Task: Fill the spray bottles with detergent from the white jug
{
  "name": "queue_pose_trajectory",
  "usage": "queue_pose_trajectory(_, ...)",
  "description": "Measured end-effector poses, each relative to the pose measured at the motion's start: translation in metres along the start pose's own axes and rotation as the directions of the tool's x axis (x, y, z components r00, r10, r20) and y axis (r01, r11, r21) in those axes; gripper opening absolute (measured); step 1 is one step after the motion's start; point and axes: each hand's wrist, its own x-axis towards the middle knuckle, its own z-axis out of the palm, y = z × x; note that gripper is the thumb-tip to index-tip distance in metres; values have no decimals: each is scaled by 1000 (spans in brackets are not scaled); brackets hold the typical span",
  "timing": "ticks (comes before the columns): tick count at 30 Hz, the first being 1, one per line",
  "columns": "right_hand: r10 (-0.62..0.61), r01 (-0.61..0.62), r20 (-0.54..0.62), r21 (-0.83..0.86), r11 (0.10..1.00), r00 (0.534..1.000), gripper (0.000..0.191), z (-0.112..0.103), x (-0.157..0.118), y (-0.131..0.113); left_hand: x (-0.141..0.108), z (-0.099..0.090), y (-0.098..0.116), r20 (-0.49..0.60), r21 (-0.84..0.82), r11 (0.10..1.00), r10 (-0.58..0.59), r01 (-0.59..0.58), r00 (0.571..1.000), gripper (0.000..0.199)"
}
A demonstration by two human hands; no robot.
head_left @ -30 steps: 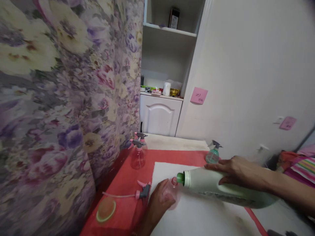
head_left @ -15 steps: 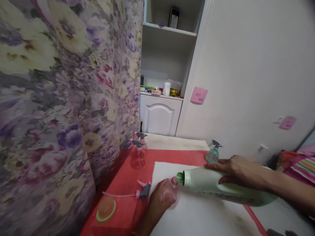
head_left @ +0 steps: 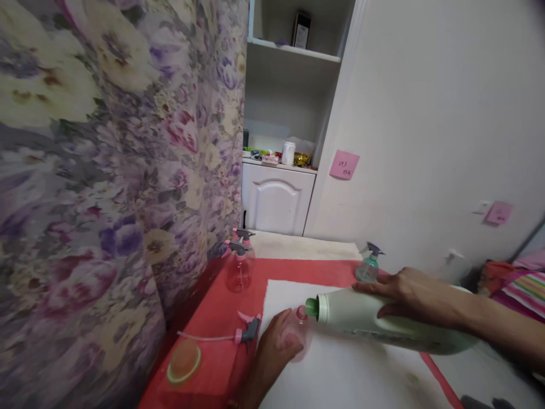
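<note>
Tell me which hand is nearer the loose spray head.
Left: the left hand is just right of the loose spray head, gripping the pink bottle; the right hand is farther right, holding the pale green jug.

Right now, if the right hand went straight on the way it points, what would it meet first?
Leading with the jug, probably the small pink bottle in the left hand; whether the green spout touches it is unclear.

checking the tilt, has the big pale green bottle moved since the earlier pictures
Yes: the rear end of the big pale green bottle has risen slightly against the red tabletop, while the green spout stays by the pink bottle.
</note>
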Motion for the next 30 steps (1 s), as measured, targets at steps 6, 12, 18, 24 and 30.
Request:
queue_pose_trajectory(6,6,-6,10,-3,1000,1000,46,2,-1,0,0,1,2,11,-66,998,6,-6,1000,57)
queue_pose_trajectory(12,16,-17,20,25,1000,1000,45,3,-1,2,0,2,0,30,-103,995,-2,5,1000,58)
queue_pose_trajectory(18,12,-13,13,54,998,1000,41,0,-1,0,-1,3,-1,29,-113,994,-2,5,1000,57)
queue_pose_trajectory(24,10,-10,-12,42,999,1000,45,2,-3,2,-1,2,-2,25,-105,994,-6,9,1000,57)
queue_pose_trajectory(30,10,-10,8,27,1000,1000,47,1,-3,1,1,3,-4,18,-85,996,-31,32,999,62)
